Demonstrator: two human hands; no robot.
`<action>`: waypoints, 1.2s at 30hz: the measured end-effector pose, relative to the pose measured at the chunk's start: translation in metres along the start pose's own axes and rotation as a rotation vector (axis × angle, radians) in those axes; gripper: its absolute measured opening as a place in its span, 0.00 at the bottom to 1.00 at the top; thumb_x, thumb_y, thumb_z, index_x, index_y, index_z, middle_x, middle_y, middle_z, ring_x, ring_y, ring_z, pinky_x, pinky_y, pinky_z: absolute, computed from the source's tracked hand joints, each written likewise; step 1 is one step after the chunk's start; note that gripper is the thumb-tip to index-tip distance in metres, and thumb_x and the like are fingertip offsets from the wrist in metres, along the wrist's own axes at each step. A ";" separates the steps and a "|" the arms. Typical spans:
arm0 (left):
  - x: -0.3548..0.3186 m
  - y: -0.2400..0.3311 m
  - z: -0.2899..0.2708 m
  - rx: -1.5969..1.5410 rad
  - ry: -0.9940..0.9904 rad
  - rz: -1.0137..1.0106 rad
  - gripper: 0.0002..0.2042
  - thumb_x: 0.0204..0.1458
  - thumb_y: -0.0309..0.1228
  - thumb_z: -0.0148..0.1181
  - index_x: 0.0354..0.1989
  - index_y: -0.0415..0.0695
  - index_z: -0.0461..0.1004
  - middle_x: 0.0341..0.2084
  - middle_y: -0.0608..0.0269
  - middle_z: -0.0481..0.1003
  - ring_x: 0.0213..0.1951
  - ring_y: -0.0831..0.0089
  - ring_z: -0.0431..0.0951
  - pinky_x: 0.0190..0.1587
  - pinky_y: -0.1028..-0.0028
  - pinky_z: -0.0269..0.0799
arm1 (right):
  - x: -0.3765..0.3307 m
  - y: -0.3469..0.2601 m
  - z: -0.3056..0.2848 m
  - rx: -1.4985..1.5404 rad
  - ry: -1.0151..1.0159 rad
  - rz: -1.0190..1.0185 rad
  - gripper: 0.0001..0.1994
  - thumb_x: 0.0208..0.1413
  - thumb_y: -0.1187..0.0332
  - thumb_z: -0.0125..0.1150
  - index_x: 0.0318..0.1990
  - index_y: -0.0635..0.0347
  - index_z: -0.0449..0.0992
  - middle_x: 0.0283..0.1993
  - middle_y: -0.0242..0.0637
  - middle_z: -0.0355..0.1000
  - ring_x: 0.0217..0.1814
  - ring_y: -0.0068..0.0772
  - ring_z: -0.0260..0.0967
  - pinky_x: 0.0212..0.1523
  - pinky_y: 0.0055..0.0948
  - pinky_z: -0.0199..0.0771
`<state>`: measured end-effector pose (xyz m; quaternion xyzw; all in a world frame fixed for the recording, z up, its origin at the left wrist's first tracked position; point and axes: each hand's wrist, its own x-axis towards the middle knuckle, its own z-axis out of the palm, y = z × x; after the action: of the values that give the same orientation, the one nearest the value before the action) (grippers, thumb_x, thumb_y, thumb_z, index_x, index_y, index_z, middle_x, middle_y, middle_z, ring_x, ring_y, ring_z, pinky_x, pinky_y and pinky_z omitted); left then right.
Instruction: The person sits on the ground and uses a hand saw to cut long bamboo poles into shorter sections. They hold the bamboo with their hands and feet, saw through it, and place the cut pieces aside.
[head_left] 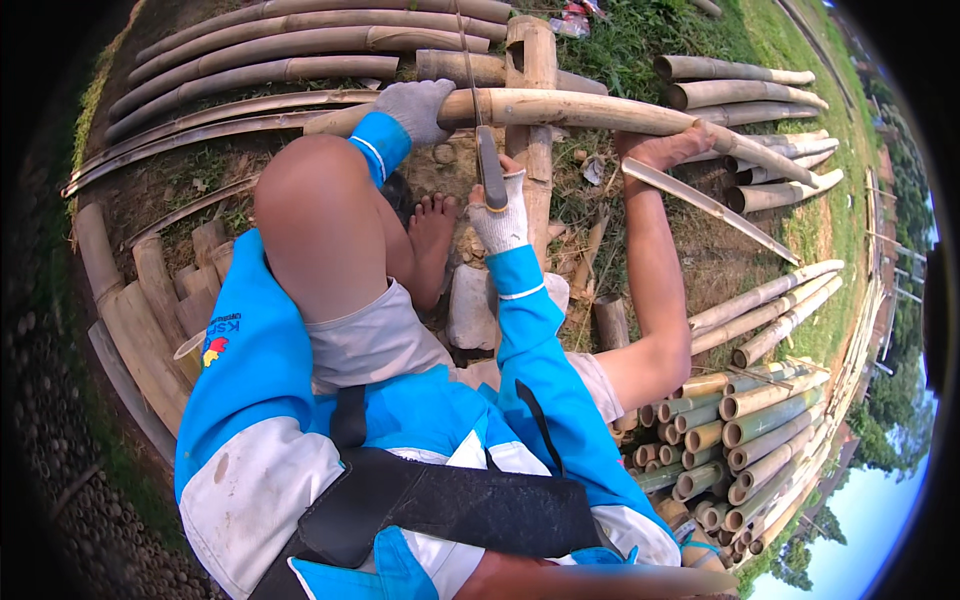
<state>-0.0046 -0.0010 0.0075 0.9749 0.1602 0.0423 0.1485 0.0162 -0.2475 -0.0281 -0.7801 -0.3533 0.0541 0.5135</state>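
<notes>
While a long, round, tan bamboo pole [590, 110] lies crosswise over a thick, notched, pale bamboo support [538, 185], the step in hand looks like sawing through the pole. It passes under the left grip [418, 107], gloved in grey knit, and just beyond the right grip [499, 205], in a whitish glove with bare fingertips; to the right of both, a bare right foot [668, 148] braces it. A thin-bladed saw [487, 150] with a dark grey handle crosses the pole between the grips. The left grip is clamped over the pole, the right around the saw's handle. The next move seems to call for a straight stroke, with the pole kept from rolling. The blade's far end runs out of view, the left fingertips are hidden, and any cut is too small to tell.
</notes>
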 end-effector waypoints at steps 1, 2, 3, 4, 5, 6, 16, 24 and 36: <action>-0.001 0.002 -0.004 0.001 -0.035 -0.015 0.28 0.46 0.46 0.73 0.55 0.52 0.73 0.46 0.52 0.81 0.49 0.49 0.83 0.51 0.52 0.78 | 0.017 0.004 0.011 0.005 0.002 -0.024 0.30 0.52 0.77 0.65 0.64 0.60 0.62 0.55 0.51 0.70 0.52 0.52 0.75 0.55 0.41 0.76; -0.001 0.004 -0.005 -0.001 -0.074 -0.033 0.29 0.45 0.45 0.74 0.56 0.52 0.73 0.48 0.52 0.81 0.50 0.49 0.82 0.53 0.52 0.78 | 0.022 0.010 0.014 0.048 -0.023 0.039 0.30 0.52 0.77 0.65 0.64 0.60 0.62 0.55 0.50 0.70 0.51 0.50 0.75 0.54 0.40 0.77; -0.001 0.005 -0.007 -0.009 -0.082 -0.034 0.29 0.45 0.45 0.74 0.56 0.52 0.73 0.48 0.52 0.81 0.50 0.49 0.82 0.52 0.52 0.78 | 0.019 0.008 0.015 0.085 -0.026 0.074 0.31 0.52 0.76 0.66 0.64 0.59 0.62 0.54 0.50 0.70 0.51 0.49 0.75 0.54 0.40 0.77; 0.001 0.005 -0.008 -0.014 -0.091 -0.037 0.29 0.45 0.45 0.74 0.55 0.51 0.73 0.48 0.52 0.81 0.50 0.49 0.82 0.52 0.52 0.78 | 0.003 0.000 0.006 0.120 -0.011 0.068 0.31 0.52 0.76 0.66 0.64 0.59 0.62 0.54 0.50 0.70 0.50 0.47 0.75 0.54 0.39 0.77; 0.002 0.005 -0.009 -0.031 -0.108 -0.033 0.28 0.45 0.45 0.74 0.55 0.51 0.73 0.47 0.51 0.81 0.50 0.49 0.82 0.52 0.52 0.78 | -0.022 -0.009 -0.004 -0.040 0.064 -0.077 0.30 0.52 0.77 0.65 0.63 0.59 0.63 0.52 0.46 0.69 0.46 0.40 0.74 0.51 0.35 0.76; 0.005 0.003 -0.011 -0.013 -0.063 -0.034 0.28 0.45 0.45 0.74 0.55 0.51 0.73 0.47 0.51 0.81 0.49 0.49 0.82 0.52 0.52 0.78 | -0.053 -0.019 -0.023 0.013 -0.019 -0.028 0.29 0.53 0.77 0.63 0.64 0.59 0.63 0.51 0.44 0.69 0.44 0.35 0.73 0.50 0.32 0.76; 0.002 -0.003 0.002 -0.023 -0.021 -0.007 0.31 0.45 0.47 0.74 0.58 0.52 0.72 0.47 0.51 0.81 0.49 0.49 0.82 0.52 0.52 0.77 | -0.130 -0.061 -0.075 0.062 -0.048 0.168 0.27 0.57 0.80 0.56 0.65 0.61 0.64 0.54 0.45 0.68 0.48 0.39 0.72 0.52 0.35 0.75; 0.000 0.005 -0.006 0.008 -0.084 -0.013 0.27 0.44 0.46 0.73 0.52 0.52 0.73 0.45 0.51 0.82 0.48 0.50 0.84 0.50 0.52 0.79 | -0.015 0.012 0.012 0.072 0.036 0.096 0.28 0.52 0.79 0.61 0.62 0.60 0.65 0.54 0.47 0.71 0.53 0.46 0.74 0.55 0.38 0.75; 0.008 0.001 -0.004 -0.002 -0.132 -0.043 0.30 0.45 0.47 0.74 0.56 0.51 0.72 0.49 0.51 0.80 0.51 0.50 0.81 0.53 0.52 0.77 | -0.120 -0.061 -0.073 0.071 -0.060 0.250 0.30 0.51 0.81 0.59 0.65 0.62 0.64 0.58 0.50 0.70 0.58 0.44 0.73 0.61 0.38 0.73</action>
<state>0.0030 0.0022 0.0118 0.9718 0.1708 -0.0252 0.1609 -0.0705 -0.3624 0.0233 -0.7975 -0.2666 0.1534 0.5191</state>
